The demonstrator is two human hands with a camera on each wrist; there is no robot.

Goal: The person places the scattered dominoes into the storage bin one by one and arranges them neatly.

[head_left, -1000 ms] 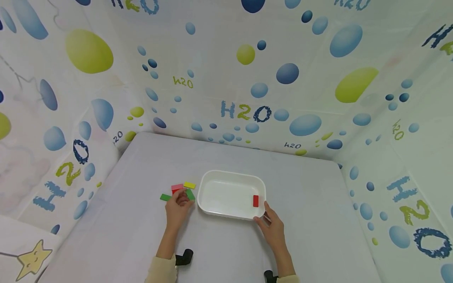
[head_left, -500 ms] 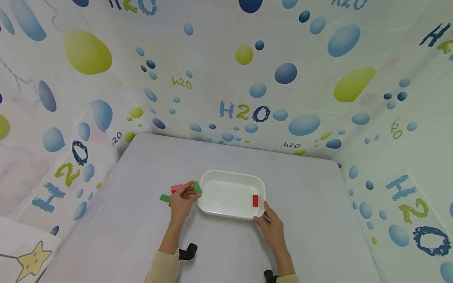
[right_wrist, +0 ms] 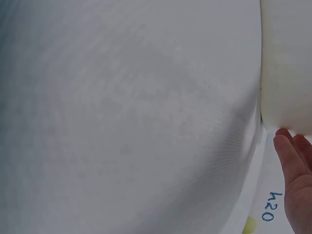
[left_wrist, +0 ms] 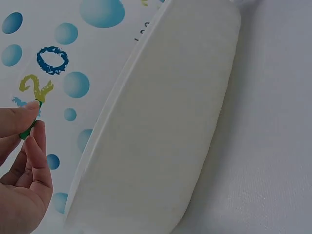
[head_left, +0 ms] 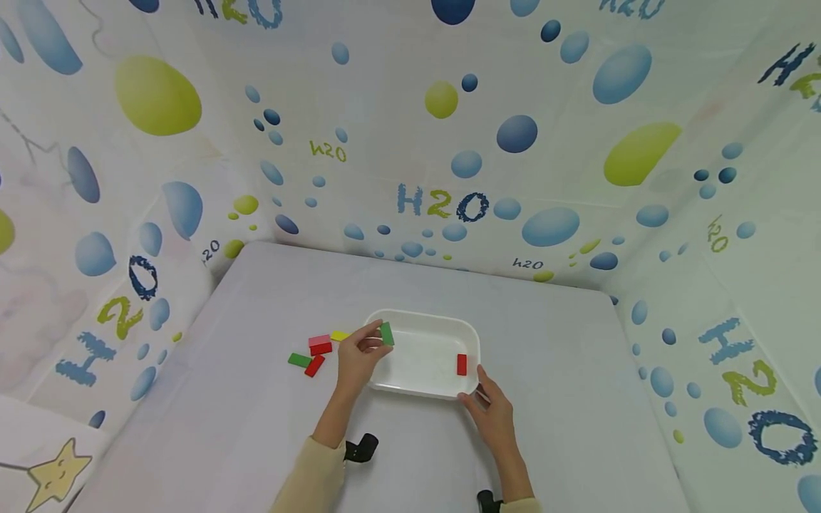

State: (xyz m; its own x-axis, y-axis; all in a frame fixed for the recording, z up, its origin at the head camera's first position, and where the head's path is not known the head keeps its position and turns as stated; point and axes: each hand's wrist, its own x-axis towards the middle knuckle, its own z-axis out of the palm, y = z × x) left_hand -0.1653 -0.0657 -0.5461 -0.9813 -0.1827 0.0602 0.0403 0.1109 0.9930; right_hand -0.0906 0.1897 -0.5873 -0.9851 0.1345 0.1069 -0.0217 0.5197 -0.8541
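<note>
Green block [head_left: 387, 333]: Now that the left hand [head_left: 356, 360] has carried it from the tabletop to over the left end of the white tray [head_left: 423, 349], the transfer looks nearly done, release pending; small, flat, oblong, tilted.
Left hand: pinches the block by thumb and fingers.
Right hand [head_left: 494, 413]: grips the tray's near right corner.
Red block [head_left: 462, 365]: lies inside, right end.
Loose blocks [head_left: 314, 366]: left of the tray.

Tray [head_left: 420, 353]: white plastic, smooth, glossy inside; green block [head_left: 387, 333]: smooth, matt, plastic or wood unclear; desk covering [head_left: 551, 363]: pale, matt, finely textured; backdrop [head_left: 385, 92]: printed sheeting, lightly creased; left sleeve [head_left: 312, 476]: beige cloth, matt
</note>
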